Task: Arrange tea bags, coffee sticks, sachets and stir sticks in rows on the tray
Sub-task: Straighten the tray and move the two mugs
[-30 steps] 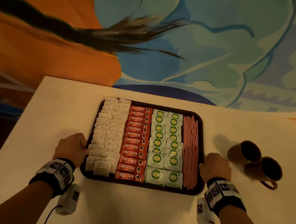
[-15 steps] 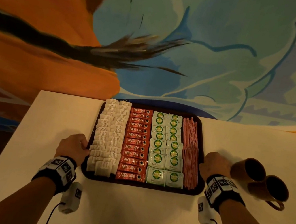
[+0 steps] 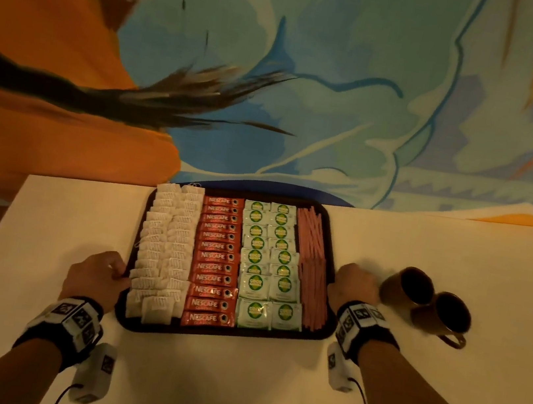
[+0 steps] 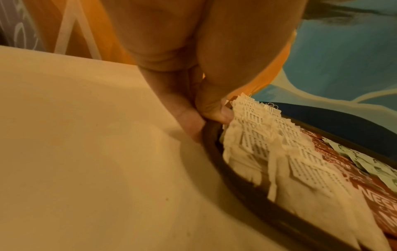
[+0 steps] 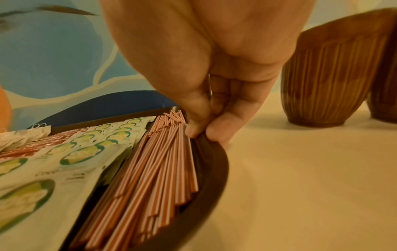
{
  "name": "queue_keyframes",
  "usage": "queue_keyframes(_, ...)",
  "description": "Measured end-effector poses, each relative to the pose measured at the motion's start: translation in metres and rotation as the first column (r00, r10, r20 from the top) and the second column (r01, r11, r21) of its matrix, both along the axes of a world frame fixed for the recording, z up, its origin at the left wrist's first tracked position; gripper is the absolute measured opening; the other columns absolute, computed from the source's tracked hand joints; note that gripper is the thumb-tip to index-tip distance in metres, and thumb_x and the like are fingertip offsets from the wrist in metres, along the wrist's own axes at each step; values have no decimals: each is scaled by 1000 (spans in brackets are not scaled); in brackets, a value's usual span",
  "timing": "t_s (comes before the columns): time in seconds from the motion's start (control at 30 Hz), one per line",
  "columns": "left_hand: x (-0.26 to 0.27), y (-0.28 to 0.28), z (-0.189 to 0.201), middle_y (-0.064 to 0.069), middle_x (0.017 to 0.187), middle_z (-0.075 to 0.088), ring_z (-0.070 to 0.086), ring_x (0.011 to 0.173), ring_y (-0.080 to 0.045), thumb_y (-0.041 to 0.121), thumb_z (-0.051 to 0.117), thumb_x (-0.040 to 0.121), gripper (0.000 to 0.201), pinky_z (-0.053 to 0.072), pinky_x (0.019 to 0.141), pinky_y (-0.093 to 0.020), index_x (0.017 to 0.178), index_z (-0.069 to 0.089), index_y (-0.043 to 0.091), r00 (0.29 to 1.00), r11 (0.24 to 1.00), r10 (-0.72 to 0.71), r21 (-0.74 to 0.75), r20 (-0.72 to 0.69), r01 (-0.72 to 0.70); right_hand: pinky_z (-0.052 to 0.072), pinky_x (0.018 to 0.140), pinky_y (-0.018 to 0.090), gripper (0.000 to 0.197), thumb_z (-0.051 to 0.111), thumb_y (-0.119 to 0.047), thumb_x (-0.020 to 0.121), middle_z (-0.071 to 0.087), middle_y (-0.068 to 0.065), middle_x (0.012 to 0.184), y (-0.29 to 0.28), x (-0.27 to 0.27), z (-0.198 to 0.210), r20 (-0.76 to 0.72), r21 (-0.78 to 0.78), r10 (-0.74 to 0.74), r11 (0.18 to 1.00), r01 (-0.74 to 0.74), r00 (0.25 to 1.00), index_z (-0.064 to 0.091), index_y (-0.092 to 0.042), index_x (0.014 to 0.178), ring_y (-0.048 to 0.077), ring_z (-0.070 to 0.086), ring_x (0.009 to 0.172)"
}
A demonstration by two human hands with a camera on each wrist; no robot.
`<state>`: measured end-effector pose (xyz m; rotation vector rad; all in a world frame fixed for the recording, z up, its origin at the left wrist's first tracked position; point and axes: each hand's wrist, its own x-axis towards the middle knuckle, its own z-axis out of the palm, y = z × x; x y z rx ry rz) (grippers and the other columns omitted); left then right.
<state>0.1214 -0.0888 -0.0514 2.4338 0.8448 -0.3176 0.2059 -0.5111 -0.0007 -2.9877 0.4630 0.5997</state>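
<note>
A dark tray [image 3: 221,333] lies on the cream table, its far edge at the table's far edge. On it run rows of white tea bags [image 3: 164,249], red coffee sticks [image 3: 216,260], green-and-white sachets [image 3: 269,264] and pink stir sticks [image 3: 312,267]. My left hand [image 3: 98,275] pinches the tray's left rim [image 4: 209,134], thumb on top beside the tea bags [image 4: 268,144]. On the other side my right hand [image 3: 354,284] pinches the right rim [image 5: 214,152] next to the stir sticks [image 5: 154,169].
Two brown ribbed mugs [image 3: 429,304] stand close to my right hand on the table [image 3: 230,386]; in the right wrist view one mug [image 5: 328,76] is just beyond my fingers. A painted wall rises behind the table's far edge.
Both hands have slid the tray away from me, up to the table's far edge. The mugs have stayed put and now sit nearer my right hand.
</note>
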Motion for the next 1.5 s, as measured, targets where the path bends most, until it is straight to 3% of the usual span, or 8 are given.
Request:
queue_keyframes(0.13,-10,-3,-1,-10,96,73,62,80,-29,26,73,88,13,49,77,-37,80,63,26,999,1000,-13,-19,35,14,52,73,29,23,59,-35,99,71,9,105,-6,-12,1,0,108,-35,993,35,999,65,-13,98,27,69,96)
queue_keyframes(0.27,-24,-9,7,-13,121,69,62,102,-37,28,57,100,16,48,97,-44,109,69,25,999,999,-42,26,7,42,54,81,32,28,51,-40,103,71,8,105,-22,-41,11,44,239,-111,966,97,993,62,-16,96,26,67,97)
queue_keyframes(0.47,-52,-53,41,-15,114,69,62,100,-36,25,70,93,27,50,94,-50,116,65,11,989,993,-104,70,101,97,53,94,31,25,63,-31,99,73,-1,110,-65,-86,43,171,334,-176,936,111,969,70,-21,121,17,66,100)
queue_keyframes(0.6,-40,-129,64,-11,116,66,63,100,-31,25,77,88,34,52,89,-43,119,65,17,941,966,-241,-29,239,255,54,92,32,22,69,-21,95,73,-3,103,-108,-102,59,307,407,-279,902,140,910,72,-20,117,14,63,90)
queue_keyframes(0.77,9,-249,85,7,118,58,58,105,-14,32,84,80,52,54,91,-37,125,56,29,834,844,-445,-158,327,513,52,100,47,47,79,-15,85,58,9,124,-161,-104,54,456,363,-391,902,234,800,62,-16,129,31,53,120)
queue_keyframes(1.0,61,-400,88,6,140,45,50,126,-18,46,84,76,84,47,105,-37,143,37,32,686,679,-687,-122,241,724,41,114,46,92,80,-38,84,31,9,158,-197,-83,34,315,300,-347,919,254,883,27,-17,157,31,36,141)
queue_keyframes(1.2,86,-460,70,-2,154,32,35,142,-24,40,88,72,105,37,114,-38,154,25,23,653,652,-734,-75,189,755,48,106,42,85,77,-39,86,43,4,151,-208,-64,24,210,314,-287,925,214,935,32,-19,155,29,52,130)
queue_keyframes(1.5,103,-458,54,1,130,48,52,119,-20,32,85,76,68,51,101,-39,131,45,26,676,693,-687,-39,268,720,57,85,38,58,78,-39,82,56,0,124,-199,-46,16,234,305,-261,934,184,936,50,-23,130,27,64,102)
